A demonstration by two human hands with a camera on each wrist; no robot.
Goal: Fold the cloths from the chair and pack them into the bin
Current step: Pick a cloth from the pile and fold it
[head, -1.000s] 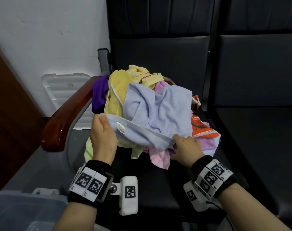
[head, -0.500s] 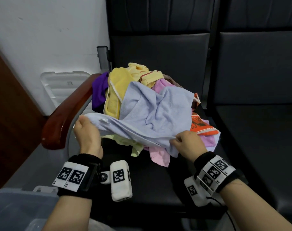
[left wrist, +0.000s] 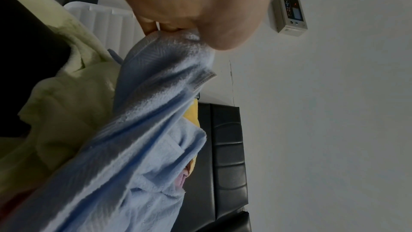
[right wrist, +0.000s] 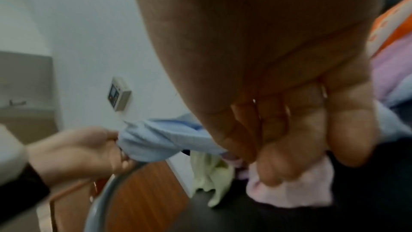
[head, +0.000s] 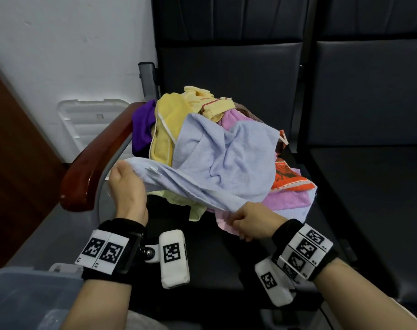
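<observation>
Blue cloth (head: 217,160) hides both grips' fingertips; bin (head: 24,298) cut off.

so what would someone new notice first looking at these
Probably the bright heap of cloths piled on the black chair beside the wooden armrest. Both hands pull the light blue cloth off its top: the left hand pinches one corner, the right hand grips the near edge.
</observation>
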